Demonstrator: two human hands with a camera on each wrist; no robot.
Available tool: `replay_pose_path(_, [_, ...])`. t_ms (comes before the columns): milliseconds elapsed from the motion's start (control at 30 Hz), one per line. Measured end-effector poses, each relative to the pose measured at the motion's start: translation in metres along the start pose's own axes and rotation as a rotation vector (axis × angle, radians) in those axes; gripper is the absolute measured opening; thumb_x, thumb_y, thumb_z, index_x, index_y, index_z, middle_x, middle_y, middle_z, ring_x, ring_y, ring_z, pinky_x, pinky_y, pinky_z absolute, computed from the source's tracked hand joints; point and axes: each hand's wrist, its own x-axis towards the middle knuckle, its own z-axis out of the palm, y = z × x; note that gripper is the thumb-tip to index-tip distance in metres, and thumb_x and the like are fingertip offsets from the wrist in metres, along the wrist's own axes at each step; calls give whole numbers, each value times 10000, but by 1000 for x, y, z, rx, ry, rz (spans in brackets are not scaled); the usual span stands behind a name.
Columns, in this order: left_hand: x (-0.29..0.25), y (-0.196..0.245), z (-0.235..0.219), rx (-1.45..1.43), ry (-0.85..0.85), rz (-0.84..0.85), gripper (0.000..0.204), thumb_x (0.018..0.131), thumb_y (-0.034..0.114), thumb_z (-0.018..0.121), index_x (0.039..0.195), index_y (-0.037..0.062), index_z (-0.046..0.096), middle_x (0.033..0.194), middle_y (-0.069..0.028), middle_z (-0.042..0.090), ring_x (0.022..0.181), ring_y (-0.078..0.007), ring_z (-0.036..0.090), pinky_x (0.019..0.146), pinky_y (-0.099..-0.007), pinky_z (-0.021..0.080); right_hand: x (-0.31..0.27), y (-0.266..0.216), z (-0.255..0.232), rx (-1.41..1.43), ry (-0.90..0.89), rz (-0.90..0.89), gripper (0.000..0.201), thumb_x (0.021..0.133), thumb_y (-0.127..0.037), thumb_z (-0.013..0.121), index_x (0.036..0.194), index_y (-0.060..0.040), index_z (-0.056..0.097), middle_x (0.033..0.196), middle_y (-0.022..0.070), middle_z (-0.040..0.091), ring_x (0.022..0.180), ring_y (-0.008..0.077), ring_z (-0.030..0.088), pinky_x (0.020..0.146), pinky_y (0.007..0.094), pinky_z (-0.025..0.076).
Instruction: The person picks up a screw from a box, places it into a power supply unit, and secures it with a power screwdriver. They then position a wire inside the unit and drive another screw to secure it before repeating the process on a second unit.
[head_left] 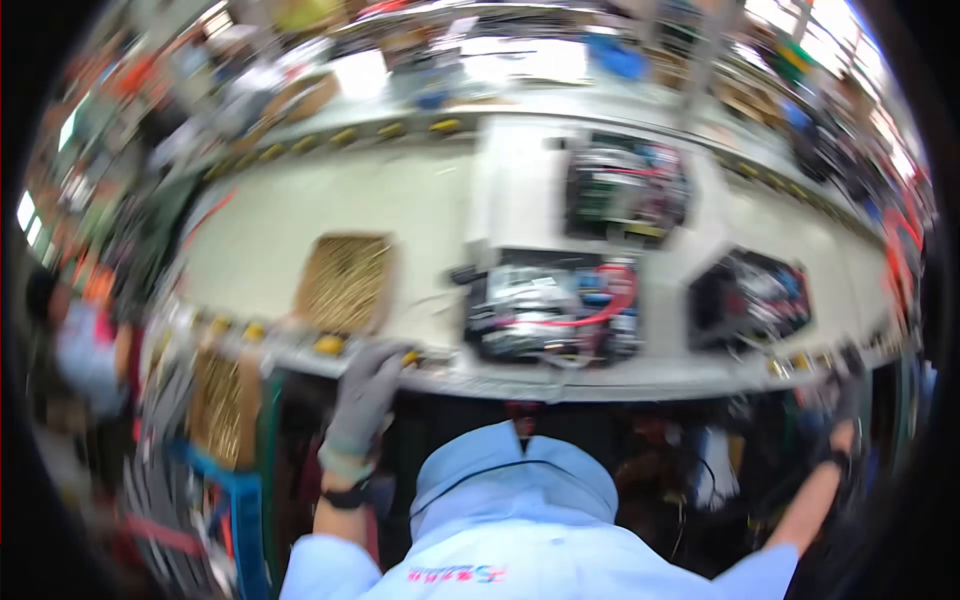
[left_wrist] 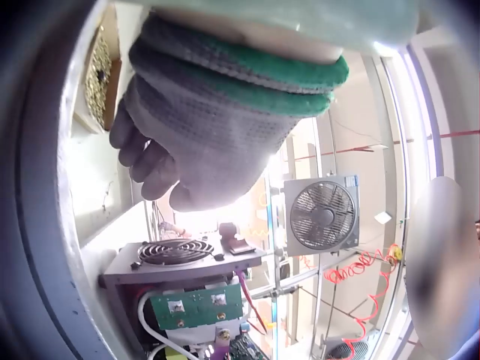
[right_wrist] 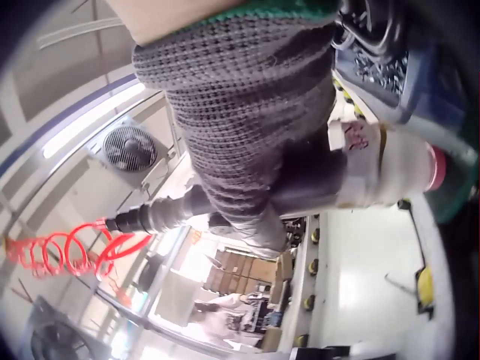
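My left hand (head_left: pixel 365 395), in a grey glove with a green cuff, is at the bench's front edge, just below a cardboard box (head_left: pixel 347 280) of small brass-coloured parts. Its fingers (left_wrist: pixel 159 176) are loosely curled with nothing visible in them. At the far right, my gloved right hand (right_wrist: pixel 247 127) grips a pneumatic screwdriver (right_wrist: pixel 307 184) round its dark body. A red coiled air hose (right_wrist: pixel 71 251) is at the tool's tail end. Nearest on the bench is an open black chassis (head_left: pixel 560 310) with boards and a red cable; a second chassis (head_left: pixel 748 300) sits right of it.
Another open unit (head_left: pixel 628 185) stands farther back on the bench (head_left: pixel 430 200). Yellow rollers (head_left: pixel 330 345) line both bench edges. Left of my body, a box of screws (head_left: pixel 222 410) sits on a blue stand (head_left: pixel 245 520). A person (head_left: pixel 90 350) is at far left.
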Motion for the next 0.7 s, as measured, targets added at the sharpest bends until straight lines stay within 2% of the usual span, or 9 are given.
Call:
replay_pose_path(67, [-6, -28, -8, -49, 31, 18, 215, 881, 118, 545, 1015, -20, 642, 944, -101, 630, 925, -211, 590, 858, -304, 452, 17, 9, -4, -282, 28, -244, 385, 891, -212, 524, 1202, 15, 549, 1091, 87, 601, 805, 122, 546, 789, 244, 443])
replay_pose_path(133, [-16, -45, -15, -37, 54, -140, 222, 871, 141, 564, 996, -24, 646, 925, -109, 627, 910, -204, 593, 843, -308, 460, 13, 3, 2, -421, 142, -406, 385, 889, -223, 525, 1192, 14, 548, 1079, 88, 600, 807, 127, 547, 793, 248, 444])
replay_pose_path(167, [-20, -50, -19, 15, 72, -163, 233, 884, 145, 545, 1025, -13, 640, 961, -74, 605, 935, -156, 570, 840, -269, 445, 3, -10, 3, -464, 249, -487, 385, 888, -228, 526, 1187, 14, 548, 1073, 88, 599, 807, 130, 547, 795, 251, 444])
replay_pose_path(267, [-25, -56, -36, 33, 172, -221, 218, 875, 130, 560, 1020, -11, 643, 927, -65, 611, 914, -162, 586, 831, -269, 450, -39, -64, 18, -469, 505, -714, 386, 884, -245, 528, 1171, 12, 547, 1055, 90, 597, 810, 137, 547, 802, 258, 446])
replay_pose_path(333, [-15, -73, -45, 64, 223, -202, 219, 853, 124, 585, 1016, -11, 640, 906, -83, 623, 879, -182, 603, 813, -273, 459, -57, -88, 32, -367, 561, -831, 388, 881, -256, 529, 1161, 12, 547, 1042, 90, 596, 811, 142, 547, 806, 262, 446])
replay_pose_path(433, [16, -85, -60, 489, 210, -45, 280, 816, 214, 616, 1008, 13, 650, 1020, -185, 628, 932, -322, 613, 843, -372, 481, -62, -89, 65, -122, 297, -891, 390, 877, -272, 531, 1145, 11, 546, 1024, 92, 594, 814, 149, 547, 813, 269, 448])
replay_pose_path(567, [70, -106, -68, 586, 103, -1, 351, 793, 278, 622, 1055, 43, 636, 1050, -160, 625, 970, -318, 610, 850, -403, 486, -80, -62, 182, 421, -423, -614, 400, 854, -307, 555, 1107, 1, 534, 986, 92, 575, 840, 165, 548, 828, 294, 454])
replay_pose_path(633, [100, -108, -70, 665, -2, -22, 360, 797, 267, 629, 1085, 51, 630, 1057, -163, 626, 978, -317, 610, 860, -392, 486, -114, -80, 230, 610, -546, -439, 436, 811, -329, 609, 1100, -17, 511, 997, 88, 553, 889, 186, 548, 848, 328, 458])
replay_pose_path(700, [122, -112, -68, 795, -123, -60, 380, 798, 252, 636, 1142, 91, 614, 1081, -157, 614, 983, -318, 607, 874, -390, 485, -136, -87, 253, 612, -499, -374, 510, 741, -331, 696, 1108, -36, 501, 1035, 79, 545, 924, 196, 541, 868, 342, 453])
